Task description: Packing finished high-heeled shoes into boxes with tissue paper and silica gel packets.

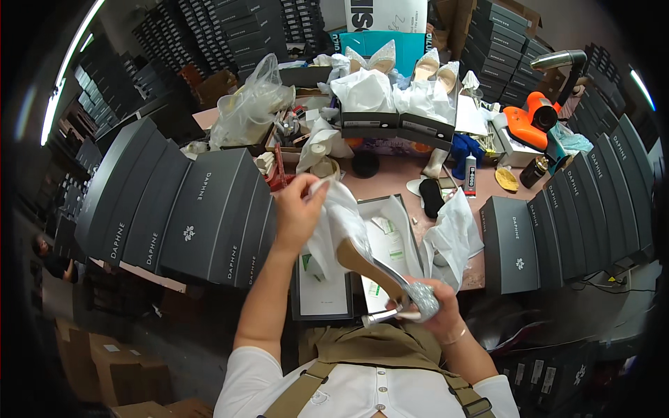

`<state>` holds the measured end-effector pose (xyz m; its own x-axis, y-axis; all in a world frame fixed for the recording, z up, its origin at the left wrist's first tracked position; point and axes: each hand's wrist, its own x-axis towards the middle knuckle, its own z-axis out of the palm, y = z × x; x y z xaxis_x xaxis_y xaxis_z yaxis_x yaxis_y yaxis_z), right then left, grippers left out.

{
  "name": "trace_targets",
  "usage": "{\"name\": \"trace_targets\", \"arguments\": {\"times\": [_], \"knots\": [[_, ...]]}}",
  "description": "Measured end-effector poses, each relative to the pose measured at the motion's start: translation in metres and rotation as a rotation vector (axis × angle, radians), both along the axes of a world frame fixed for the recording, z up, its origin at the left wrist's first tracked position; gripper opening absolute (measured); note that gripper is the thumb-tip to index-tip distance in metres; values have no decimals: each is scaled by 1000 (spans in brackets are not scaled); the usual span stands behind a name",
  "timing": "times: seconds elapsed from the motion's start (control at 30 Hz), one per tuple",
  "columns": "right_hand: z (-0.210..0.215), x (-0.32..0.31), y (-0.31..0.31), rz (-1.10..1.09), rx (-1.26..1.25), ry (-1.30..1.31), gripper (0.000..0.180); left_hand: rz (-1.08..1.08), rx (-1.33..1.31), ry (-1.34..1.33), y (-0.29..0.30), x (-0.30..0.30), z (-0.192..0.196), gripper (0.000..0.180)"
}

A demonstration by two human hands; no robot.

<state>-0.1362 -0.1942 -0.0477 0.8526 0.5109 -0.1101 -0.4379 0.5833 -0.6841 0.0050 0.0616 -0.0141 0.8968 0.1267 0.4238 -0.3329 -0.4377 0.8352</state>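
Note:
A silver glitter high-heeled shoe (pixel 423 299) with a tan sole hangs tilted in front of me. My right hand (pixel 446 315) is closed round its heel end; the slim silver heel (pixel 378 318) points toward my lower left. White tissue paper (pixel 341 212) covers the toe end. Its upper edge is pinched between the thumb and fingers of my left hand (pixel 300 209). Beneath the shoe, an open grey shoe box (pixel 411 244) with a white inside lies on the table, beside a shallow box part (pixel 322 303). Crumpled white tissue (pixel 453 240) rests to the right.
Stacked grey shoe boxes flank me at left (pixel 202 209) and right (pixel 512 240). Behind are two open boxes (pixel 368 122) with glittery shoes, a clear plastic bag (pixel 251 104), an orange heat gun (pixel 526 129), a glue tube (pixel 470 175), a yellow sponge (pixel 506 180) and a dark bottle (pixel 534 172).

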Motion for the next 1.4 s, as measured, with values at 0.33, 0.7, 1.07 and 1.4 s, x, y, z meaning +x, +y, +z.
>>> {"name": "trace_targets", "arguments": {"times": [0.33,0.7,1.07,1.4], "knots": [[-66,-1,12,-142,480,444,66,28,394,-272,22,-93,-46,17],[-82,-9,11,-50,585,412,68,-155,36,-22,-10,-96,-37,23],[-60,12,60,-373,296,111,46,-564,106,-503,-81,-135,-32,29],[-81,21,41,-421,-12,-55,51,-821,0,-340,-99,-172,-55,29]]}}
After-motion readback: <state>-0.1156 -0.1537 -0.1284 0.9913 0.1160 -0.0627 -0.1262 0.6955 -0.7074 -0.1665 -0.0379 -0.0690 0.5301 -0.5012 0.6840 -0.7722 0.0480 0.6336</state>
